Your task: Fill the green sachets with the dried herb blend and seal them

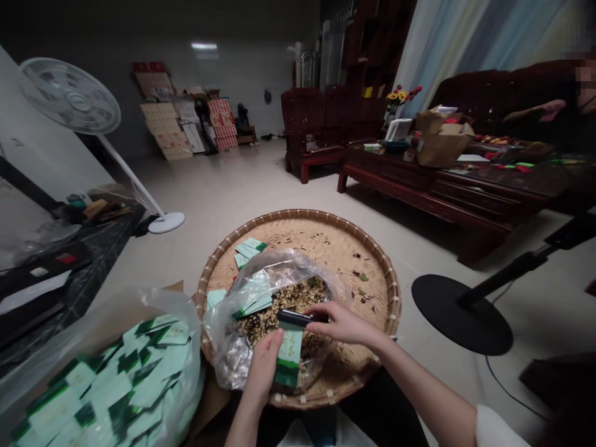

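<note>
My left hand (266, 360) is closed on a light and dark green sachet (289, 352), held upright over the loose dried tea mix. In my right hand (342, 323) is a slim black handheld bag sealer (295, 318), lying across the sachet's upper edge. Beneath both hands, a clear plastic bag (223, 338) holds the dark and pale dried mix (298, 295). More green sachets (258, 298) lie at the bag's left side. All this rests on a round woven bamboo tray (386, 292), where a few dried scraps are scattered.
At the left stands a large plastic bag (186, 310) full of green sachets (112, 385). A white fan (167, 220) and a black round stand base (460, 316) flank the tray. Behind are a dark wooden table (410, 177), a chair (302, 124) and stacked boxes (165, 130). A person (559, 112) sits at right.
</note>
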A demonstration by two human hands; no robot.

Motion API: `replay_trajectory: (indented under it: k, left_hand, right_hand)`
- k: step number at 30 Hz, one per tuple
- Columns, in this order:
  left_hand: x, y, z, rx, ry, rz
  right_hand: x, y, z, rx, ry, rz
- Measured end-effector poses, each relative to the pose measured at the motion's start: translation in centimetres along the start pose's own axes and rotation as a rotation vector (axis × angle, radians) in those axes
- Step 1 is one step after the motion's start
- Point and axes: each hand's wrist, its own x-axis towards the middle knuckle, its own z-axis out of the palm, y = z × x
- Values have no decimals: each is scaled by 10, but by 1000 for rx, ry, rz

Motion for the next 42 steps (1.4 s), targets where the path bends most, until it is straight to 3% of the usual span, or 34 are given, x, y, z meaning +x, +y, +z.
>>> replay_trajectory:
  k: [4,9,17,24,27,34,42]
  left_hand:
    - [2,0,-2,71,9,60]
    - [1,4,-5,165,-4,119]
    - [3,7,-4,165,-12,74]
    - [3,8,-5,63,-47,14]
    - [4,6,-6,62,-51,4]
    - [3,10,-3,113,-75,35]
    - [2,8,-9,86,-1,32]
  right_hand:
    - [0,-3,-6,31,-25,53]
    - [8,1,1,-31,-39,-34]
    - [9,6,8,-34,44,-95]
    - [9,16,-4,303,-87,143]
    - [8,16,-8,280,-75,163]
    - [10,6,3,-39,11,-103]
    - [8,10,1,245,-58,136]
